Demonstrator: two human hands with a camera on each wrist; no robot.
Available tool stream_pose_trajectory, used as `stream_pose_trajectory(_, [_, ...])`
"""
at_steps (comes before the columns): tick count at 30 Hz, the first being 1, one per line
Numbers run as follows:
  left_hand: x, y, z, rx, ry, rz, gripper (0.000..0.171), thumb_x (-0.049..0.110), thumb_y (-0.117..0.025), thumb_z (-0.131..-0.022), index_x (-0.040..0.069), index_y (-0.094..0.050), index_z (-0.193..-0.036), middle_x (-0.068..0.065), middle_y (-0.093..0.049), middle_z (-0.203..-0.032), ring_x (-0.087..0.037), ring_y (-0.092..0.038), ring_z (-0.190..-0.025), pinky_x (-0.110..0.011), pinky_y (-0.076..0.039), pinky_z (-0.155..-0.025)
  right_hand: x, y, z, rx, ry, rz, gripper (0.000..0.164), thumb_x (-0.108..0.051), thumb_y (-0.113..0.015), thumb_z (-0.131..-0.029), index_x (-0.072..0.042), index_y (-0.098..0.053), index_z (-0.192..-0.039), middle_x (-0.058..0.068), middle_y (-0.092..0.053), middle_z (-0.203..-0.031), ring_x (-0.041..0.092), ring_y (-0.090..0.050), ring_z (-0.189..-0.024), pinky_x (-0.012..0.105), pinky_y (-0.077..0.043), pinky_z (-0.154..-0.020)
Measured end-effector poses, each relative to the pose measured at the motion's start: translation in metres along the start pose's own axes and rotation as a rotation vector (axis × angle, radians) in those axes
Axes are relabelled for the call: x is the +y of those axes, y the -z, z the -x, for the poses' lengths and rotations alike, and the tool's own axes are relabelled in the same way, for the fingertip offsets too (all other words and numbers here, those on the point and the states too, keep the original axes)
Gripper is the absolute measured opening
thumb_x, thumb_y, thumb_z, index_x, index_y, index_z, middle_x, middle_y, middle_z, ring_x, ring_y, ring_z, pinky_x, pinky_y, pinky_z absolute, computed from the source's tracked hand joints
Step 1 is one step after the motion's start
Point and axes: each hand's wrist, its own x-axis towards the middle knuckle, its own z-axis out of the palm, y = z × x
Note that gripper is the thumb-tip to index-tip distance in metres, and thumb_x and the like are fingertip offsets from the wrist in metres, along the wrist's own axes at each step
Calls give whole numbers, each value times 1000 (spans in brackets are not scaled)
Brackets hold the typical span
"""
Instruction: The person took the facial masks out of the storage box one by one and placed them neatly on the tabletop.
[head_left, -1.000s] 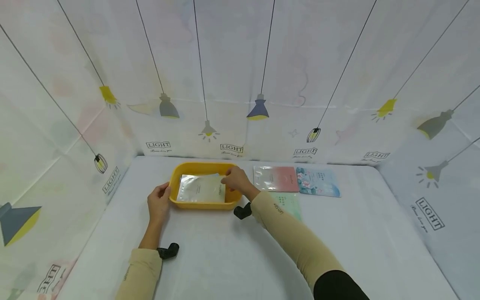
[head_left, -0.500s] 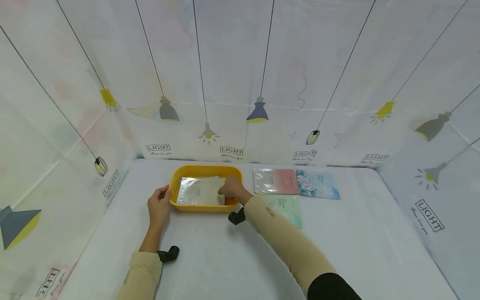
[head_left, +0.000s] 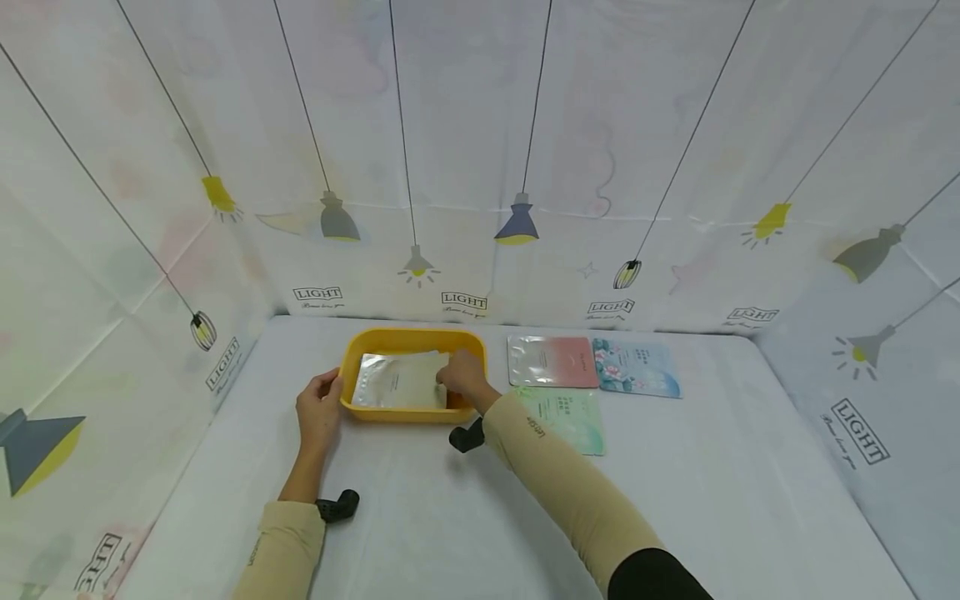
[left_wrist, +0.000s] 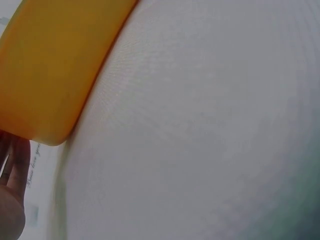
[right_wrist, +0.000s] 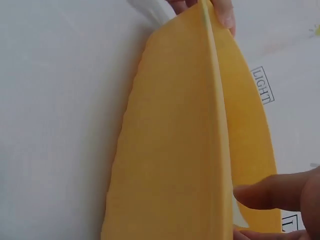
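A yellow plastic tray (head_left: pixel 408 414) stands at the back of the table with a silver and cream sheet mask packet (head_left: pixel 397 382) lying flat inside. My left hand (head_left: pixel 318 414) pinches the tray's left end; in the right wrist view, its fingertips (right_wrist: pixel 226 15) curl over the rim. My right hand (head_left: pixel 463 377) reaches into the right end of the tray, its thumb and curled fingers at the packet's right edge. In the right wrist view, the right thumb (right_wrist: pixel 262 194) lies above a pale corner of the packet (right_wrist: pixel 239 215). Whatever lies beneath the packet is hidden.
Right of the tray lie a pink and silver sheet mask packet (head_left: pixel 553 362), a blue floral one (head_left: pixel 637 367) and a green one (head_left: pixel 566 419), the latter partly behind the right sleeve. A printed cloth wall (head_left: pixel 465 125) rises behind the white table (head_left: pixel 420 517).
My right hand has moved slightly left and lower into the tray. A bluish edge seen behind the top packet earlier no longer shows. The left hand stays in place.
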Motion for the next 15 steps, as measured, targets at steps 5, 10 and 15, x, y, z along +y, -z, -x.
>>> stream_pose_trajectory(5, [1, 0, 1, -3, -18, 3, 33, 22, -55, -100, -1, -63, -123, -18, -66, -118, -3, -52, -91, -4, -41, -70, 1, -1, 1, 48, -11, -205, 6, -4, -66, -85, 1, -66, -87, 4, -50, -71, 20, -51, -67, 23, -40, -53])
stream_pose_trajectory(10, [1, 1, 1, 4, -15, -1, 33, 22, -55, -99, 0, -63, -122, -17, -66, -119, -2, -53, -90, -4, -41, -70, -2, 0, 6, 67, 3, -303, 22, -4, -67, -85, 3, -68, -105, 10, -64, -97, 22, -56, -83, 25, -51, -67])
stream_pose_trajectory(15, [2, 1, 1, 2, -8, 1, 32, 21, -56, -99, 0, -63, -122, -17, -66, -119, -1, -53, -90, -3, -41, -71, -1, -1, 5, 85, 30, -337, 24, -4, -68, -82, 2, -67, -106, 14, -67, -105, 22, -58, -86, 30, -56, -75])
